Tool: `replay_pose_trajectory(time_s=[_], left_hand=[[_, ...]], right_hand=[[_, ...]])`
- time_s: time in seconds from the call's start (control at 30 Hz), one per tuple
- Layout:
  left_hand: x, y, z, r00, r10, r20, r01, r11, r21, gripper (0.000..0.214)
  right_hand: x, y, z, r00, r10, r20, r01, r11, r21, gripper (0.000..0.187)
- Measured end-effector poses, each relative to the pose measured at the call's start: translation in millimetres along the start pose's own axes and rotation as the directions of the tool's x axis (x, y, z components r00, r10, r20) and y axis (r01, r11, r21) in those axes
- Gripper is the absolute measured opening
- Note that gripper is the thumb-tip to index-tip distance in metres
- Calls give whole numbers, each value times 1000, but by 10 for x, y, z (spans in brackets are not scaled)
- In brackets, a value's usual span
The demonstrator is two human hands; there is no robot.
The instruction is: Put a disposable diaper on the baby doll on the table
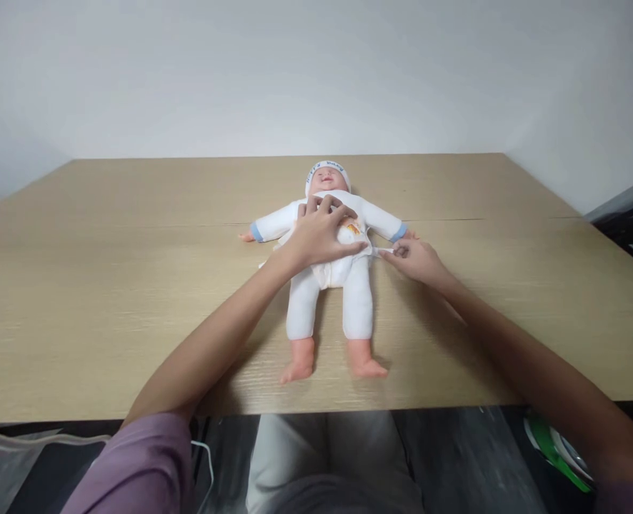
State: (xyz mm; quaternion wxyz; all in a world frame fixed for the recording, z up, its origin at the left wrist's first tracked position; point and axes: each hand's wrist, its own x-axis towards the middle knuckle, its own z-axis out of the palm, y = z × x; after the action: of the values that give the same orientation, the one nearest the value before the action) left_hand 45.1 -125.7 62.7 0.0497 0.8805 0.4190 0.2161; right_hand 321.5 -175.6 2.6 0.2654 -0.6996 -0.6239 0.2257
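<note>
A baby doll (358, 307) in white clothes with blue cuffs and a white cap lies on its back, feet toward me. Around its hips is a white diaper (336, 271). My left hand (324, 232) rests on the doll's belly with its fingers spread, covering part of the diaper's front. To the right of the doll's waist, my right hand (416, 260) pinches a white diaper tab (384, 250), which is stretched out sideways from the diaper. At the doll's left-hand side in view, a bit of white material sticks out, partly hidden by my left wrist.
The doll lies on a wide wooden table (107, 300) with a seam running across it. A pale wall (295, 78) stands behind. Below the front edge are a green and white object (557, 450) at right and a white cable (209, 464) at left.
</note>
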Motion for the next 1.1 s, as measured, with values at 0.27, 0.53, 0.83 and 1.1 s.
replay_pose_trajectory(time_s=[0.27, 0.53, 0.83, 1.1], left_hand=[[1, 49, 11, 999, -19, 27, 19, 1000, -5, 68], [-9, -225, -3, 998, 63, 20, -51, 930, -364, 69], [-855, -1045, 67, 975, -112, -191, 33, 928, -372, 47], [-1084, -1310, -43, 962, -271, 43, 273, 958, -84, 38]], right_hand=[[340, -587, -73, 962, -261, 75, 224, 920, 322, 50], [110, -721, 372, 838, -488, -246, 542, 796, 268, 29], [-254, -559, 338, 682, -697, -221, 710, 703, -27, 50], [-176, -1534, 352, 668, -736, -104, 730, 676, -99, 38]])
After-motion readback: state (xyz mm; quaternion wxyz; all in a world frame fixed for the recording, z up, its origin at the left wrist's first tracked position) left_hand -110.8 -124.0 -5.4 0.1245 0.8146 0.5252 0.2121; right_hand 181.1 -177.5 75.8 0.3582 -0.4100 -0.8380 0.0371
